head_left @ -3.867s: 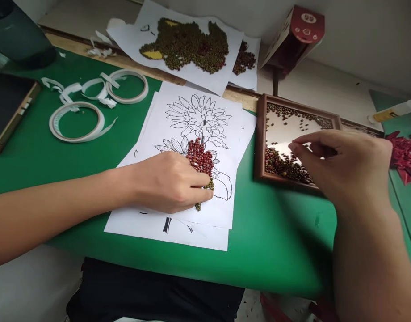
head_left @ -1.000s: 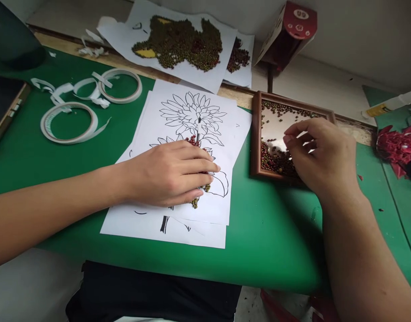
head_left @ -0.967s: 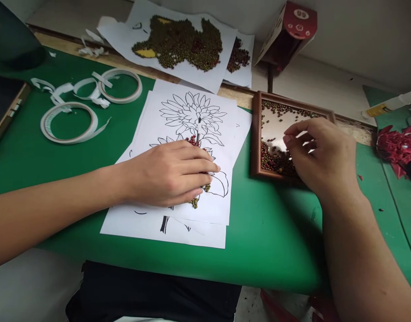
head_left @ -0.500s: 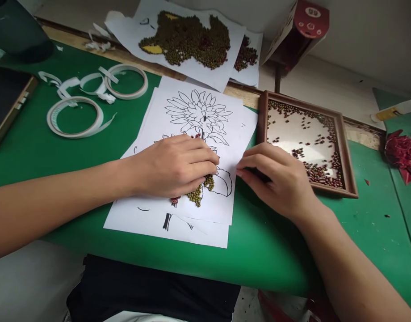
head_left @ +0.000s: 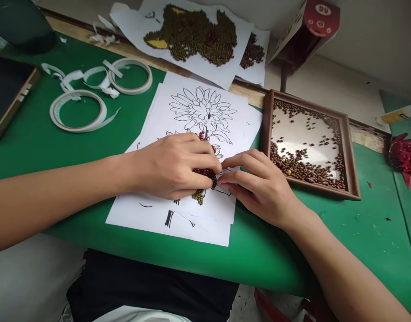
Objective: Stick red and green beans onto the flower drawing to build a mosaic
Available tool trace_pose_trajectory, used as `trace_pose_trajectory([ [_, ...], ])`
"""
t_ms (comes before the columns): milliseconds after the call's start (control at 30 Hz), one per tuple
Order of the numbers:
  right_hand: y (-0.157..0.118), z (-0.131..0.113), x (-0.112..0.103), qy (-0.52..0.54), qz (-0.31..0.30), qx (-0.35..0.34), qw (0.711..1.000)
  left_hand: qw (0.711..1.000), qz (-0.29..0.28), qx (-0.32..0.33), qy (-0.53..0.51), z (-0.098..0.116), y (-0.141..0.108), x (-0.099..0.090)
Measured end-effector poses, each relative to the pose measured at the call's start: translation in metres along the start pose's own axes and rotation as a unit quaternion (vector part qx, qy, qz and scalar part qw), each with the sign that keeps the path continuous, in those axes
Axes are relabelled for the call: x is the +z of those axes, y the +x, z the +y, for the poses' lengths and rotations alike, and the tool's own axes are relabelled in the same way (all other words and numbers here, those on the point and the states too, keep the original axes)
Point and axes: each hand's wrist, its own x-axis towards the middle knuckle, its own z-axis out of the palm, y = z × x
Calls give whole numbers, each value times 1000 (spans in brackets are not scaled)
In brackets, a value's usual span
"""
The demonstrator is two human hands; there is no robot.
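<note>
A white sheet [head_left: 222,210] with a line-drawn flower [head_left: 205,109] lies on top of other sheets. Green beans [head_left: 199,197] and dark red beans [head_left: 203,136] cover part of the drawing's lower half. My left hand [head_left: 177,167] rests palm down over them, fingers bent and apart, hiding much of the patch. From the right, my right hand [head_left: 259,183] meets its fingertips at the patch's edge. Its thumb and fingertips are pinched together, and anything between them is too small to make out. Beside it stands a brown wooden tray [head_left: 354,179] holding loose mixed beans [head_left: 295,165].
Two rolls of white tape [head_left: 103,114] and torn strips lie on the green table [head_left: 125,241] at left, near a phone [head_left: 11,94]. Behind are bean-covered sheets [head_left: 241,44] and a red box [head_left: 302,36]. A glue stick [head_left: 396,114] and crumpled red wrapping [head_left: 406,156] sit at right.
My right hand has moved left from beside the paper to the bean patch, near my left fingertips. More of the tray's beans now show. My left fingers have spread slightly, uncovering red beans.
</note>
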Motion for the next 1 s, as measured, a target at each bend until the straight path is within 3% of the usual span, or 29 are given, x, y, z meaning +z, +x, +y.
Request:
trace_pose_trajectory([
  [633, 4, -2, 10, -6, 34, 14, 999, 992, -9, -60, -108, -5, -1, 3],
  [1000, 5, -2, 13, 22, 43, 6, 999, 996, -6, -48, -69, -6, -1, 4],
])
